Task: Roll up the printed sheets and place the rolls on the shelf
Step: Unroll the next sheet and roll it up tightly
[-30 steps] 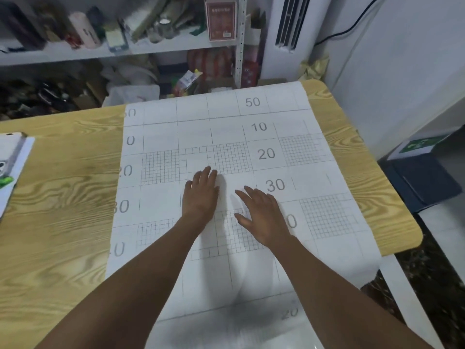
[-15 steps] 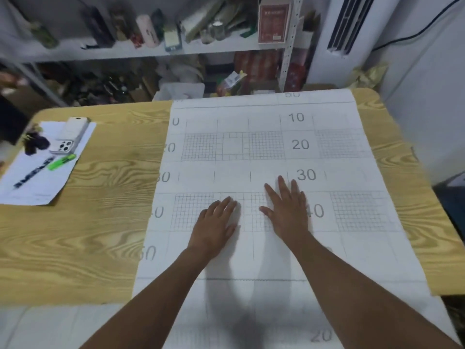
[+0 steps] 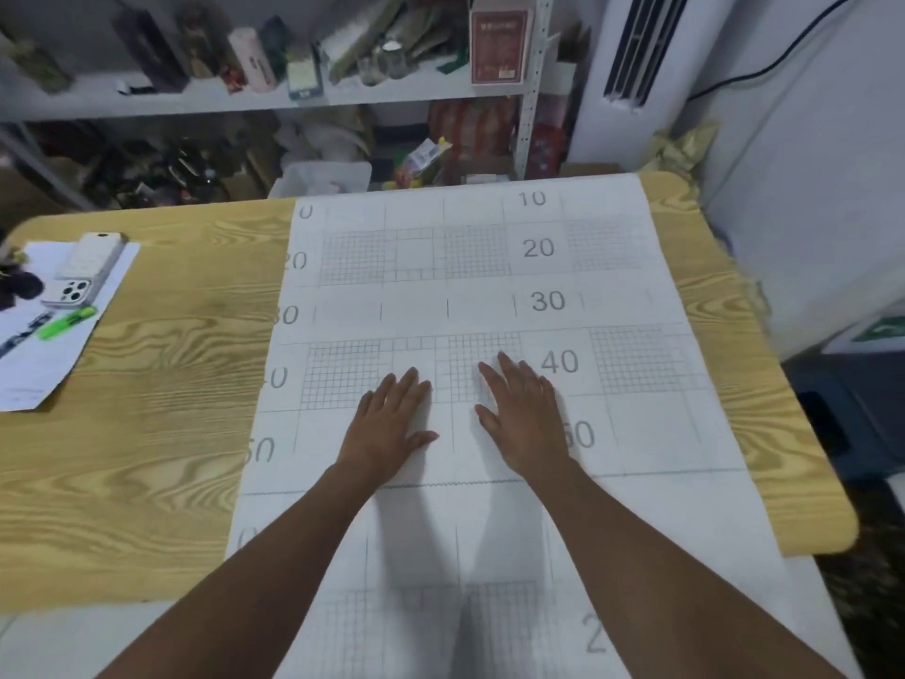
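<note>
A large white printed sheet (image 3: 489, 296) with grids and grey numbers lies flat along the wooden table (image 3: 147, 433), its near end hanging over the front edge. My left hand (image 3: 392, 419) rests palm down on the sheet near its middle, fingers spread. My right hand (image 3: 524, 414) lies flat beside it, just left of the printed 40 and 50. Neither hand holds anything. The white metal shelf (image 3: 294, 98) stands behind the table, crowded with items.
At the table's left lie a white paper (image 3: 44, 355), a white phone (image 3: 83, 272), a green highlighter (image 3: 66, 323) and a dark object at the edge. The shelf holds bottles, a red box (image 3: 499, 39) and clutter below. An air conditioner unit (image 3: 631, 66) stands at the right.
Both hands have slid toward me along the sheet, from around the 30 mark to the 40 and 50 marks. The sheet has shifted toward me, with more hanging over the near edge. The view swung left.
</note>
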Action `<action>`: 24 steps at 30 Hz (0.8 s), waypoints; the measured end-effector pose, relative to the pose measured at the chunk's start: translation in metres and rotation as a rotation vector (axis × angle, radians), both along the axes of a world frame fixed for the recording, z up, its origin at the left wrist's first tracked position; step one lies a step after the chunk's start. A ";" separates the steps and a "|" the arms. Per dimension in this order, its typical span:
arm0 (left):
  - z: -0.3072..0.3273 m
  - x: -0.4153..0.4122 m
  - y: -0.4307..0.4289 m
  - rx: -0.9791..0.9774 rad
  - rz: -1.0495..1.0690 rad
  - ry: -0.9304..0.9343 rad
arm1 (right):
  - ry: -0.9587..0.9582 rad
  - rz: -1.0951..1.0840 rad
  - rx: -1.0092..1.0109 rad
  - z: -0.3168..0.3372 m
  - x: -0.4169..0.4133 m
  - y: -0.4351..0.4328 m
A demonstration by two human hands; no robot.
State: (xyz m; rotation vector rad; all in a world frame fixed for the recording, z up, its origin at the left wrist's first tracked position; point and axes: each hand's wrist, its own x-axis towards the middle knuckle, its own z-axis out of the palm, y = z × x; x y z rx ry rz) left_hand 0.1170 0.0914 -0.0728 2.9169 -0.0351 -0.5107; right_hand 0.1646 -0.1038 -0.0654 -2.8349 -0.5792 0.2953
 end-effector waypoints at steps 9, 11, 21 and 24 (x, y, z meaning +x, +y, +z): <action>0.001 0.033 -0.009 0.124 0.110 -0.087 | 0.051 0.159 -0.006 -0.015 -0.020 -0.029; 0.001 0.035 -0.009 0.121 0.099 -0.102 | 0.046 0.166 0.002 -0.019 -0.024 -0.030; 0.000 -0.018 -0.013 0.018 -0.064 -0.102 | -0.016 -0.056 -0.103 -0.006 -0.011 -0.006; 0.001 -0.021 -0.011 0.000 -0.082 -0.068 | -0.007 -0.032 -0.086 0.000 -0.016 -0.005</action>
